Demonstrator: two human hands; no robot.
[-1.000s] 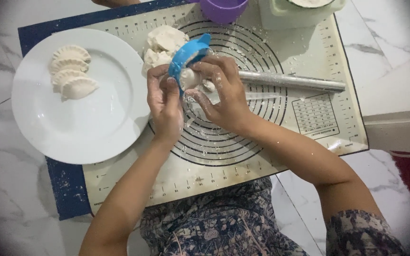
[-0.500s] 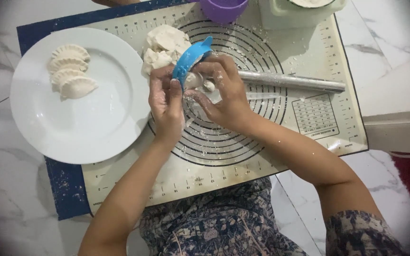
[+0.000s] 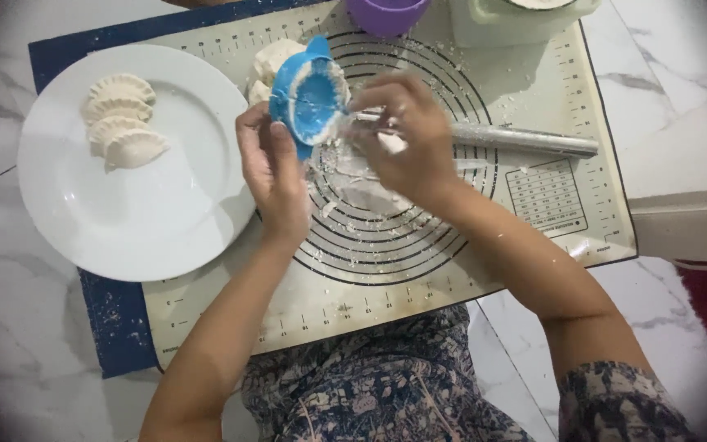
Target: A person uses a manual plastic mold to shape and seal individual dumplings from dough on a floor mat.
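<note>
My left hand [image 3: 272, 168] holds a blue dumpling press [image 3: 308, 94] open above the pastry mat [image 3: 419, 278], with pale dough lying in it. My right hand [image 3: 407, 135] is just to its right, fingers pinched at the press's edge where the dough sits. A lump of dough [image 3: 276, 61] lies on the mat behind the press. On the white plate [image 3: 137, 209] to the left rest several finished crimped dumplings [image 3: 120, 119].
A metal rolling pin [image 3: 525, 141] lies across the mat to the right of my hands. A purple cup [image 3: 388, 12] and a pale green container [image 3: 517, 16] stand at the mat's far edge. Flour is scattered over the mat. The marble counter's edge is at the right.
The blue press was shut between both hands; now it stands open in my left hand, showing dough inside, and my right hand has shifted to its right edge.
</note>
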